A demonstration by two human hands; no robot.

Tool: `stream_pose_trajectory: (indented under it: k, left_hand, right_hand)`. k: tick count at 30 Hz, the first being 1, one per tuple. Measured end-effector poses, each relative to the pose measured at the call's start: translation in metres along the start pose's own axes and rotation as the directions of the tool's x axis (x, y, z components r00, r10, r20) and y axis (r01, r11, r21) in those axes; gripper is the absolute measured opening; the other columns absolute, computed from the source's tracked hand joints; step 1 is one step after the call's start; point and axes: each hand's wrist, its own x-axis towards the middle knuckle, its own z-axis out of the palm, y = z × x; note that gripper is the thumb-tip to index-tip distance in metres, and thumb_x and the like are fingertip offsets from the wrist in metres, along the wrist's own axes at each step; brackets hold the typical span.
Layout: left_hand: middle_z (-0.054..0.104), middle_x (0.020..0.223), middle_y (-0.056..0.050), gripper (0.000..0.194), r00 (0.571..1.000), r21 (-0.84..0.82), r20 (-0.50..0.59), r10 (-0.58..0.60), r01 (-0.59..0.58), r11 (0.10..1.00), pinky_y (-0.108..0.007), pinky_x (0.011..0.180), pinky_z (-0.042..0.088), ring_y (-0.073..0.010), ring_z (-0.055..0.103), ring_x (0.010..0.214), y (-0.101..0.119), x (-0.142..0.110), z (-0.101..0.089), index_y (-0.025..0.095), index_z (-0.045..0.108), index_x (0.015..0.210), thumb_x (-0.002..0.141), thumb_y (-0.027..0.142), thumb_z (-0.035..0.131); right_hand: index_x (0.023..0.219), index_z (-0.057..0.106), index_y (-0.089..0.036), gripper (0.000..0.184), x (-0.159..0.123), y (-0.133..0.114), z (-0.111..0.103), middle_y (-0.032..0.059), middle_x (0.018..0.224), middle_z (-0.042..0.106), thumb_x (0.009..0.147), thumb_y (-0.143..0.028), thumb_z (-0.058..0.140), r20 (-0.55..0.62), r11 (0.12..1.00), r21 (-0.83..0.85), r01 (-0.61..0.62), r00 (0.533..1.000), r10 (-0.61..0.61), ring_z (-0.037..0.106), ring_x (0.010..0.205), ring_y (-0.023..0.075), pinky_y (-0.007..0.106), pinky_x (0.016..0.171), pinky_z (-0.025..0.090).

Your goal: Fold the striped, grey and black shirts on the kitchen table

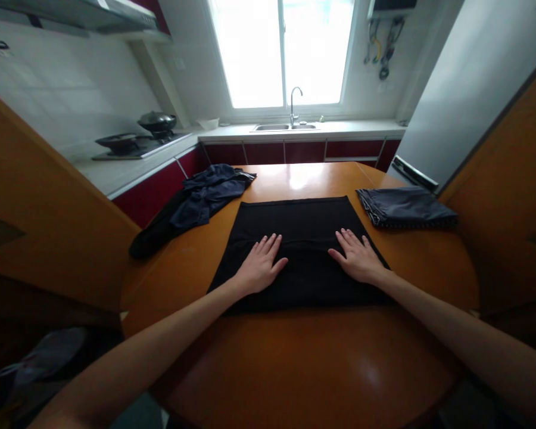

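A black cloth (295, 220), folded into a broad flat panel, lies on the wooden table (312, 363) in front of me. My left hand (259, 268) rests palm down on its left half, fingers spread. On the right half my right hand (356, 256) also lies flat, with its fingers stretched out and its thumb pointing inward. Neither hand grips anything. A faint crease runs across the fabric between the two hands. Whether the cloth is a garment, and of what kind, I cannot tell.
Crumpled dark blue and black clothes (209, 190) lie at the table's left edge. A folded dark stack of fabric (406, 207) sits at the right. Beyond are a counter with a sink (277, 127), a stove with pans (156, 121), and a fridge (464, 89).
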Motion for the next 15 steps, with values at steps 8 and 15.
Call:
stream_pose_trajectory:
  k: [8, 15]
  left_hand:
    - [0.025, 0.164, -0.015, 0.063, 0.995, 0.076, -0.086, 0.056, -0.05, 0.996, -0.051, 0.123, 0.016, -0.0273, 0.016, 0.154, 0.007, -0.021, -0.03, 0.012, 0.023, 0.159, 0.106, 0.045, 0.026]
    - [0.016, 0.166, -0.017, 0.063, 0.951, 0.043, 0.008, 0.311, -0.311, 0.95, -0.045, 0.124, 0.013, -0.0253, 0.006, 0.155, 0.075, -0.045, -0.007, 0.008, 0.017, 0.159, 0.105, 0.039, 0.027]
  right_hand:
    - [0.156, 0.03, -0.004, 0.065, -0.034, -0.041, -0.014, 0.0186, 0.165, 0.021, 0.103, -0.041, 0.026, -0.265, 0.995, -0.053, 0.08, 0.96, -0.091, 0.01, 0.154, 0.0282, 0.056, 0.123, 0.006]
    - [0.157, 0.028, -0.005, 0.066, -0.075, -0.099, 0.006, 0.0178, 0.163, 0.025, 0.099, -0.036, 0.036, -0.142, 0.918, 0.02, 0.396, 0.91, -0.389, 0.016, 0.153, 0.0284, 0.054, 0.123, 0.017]
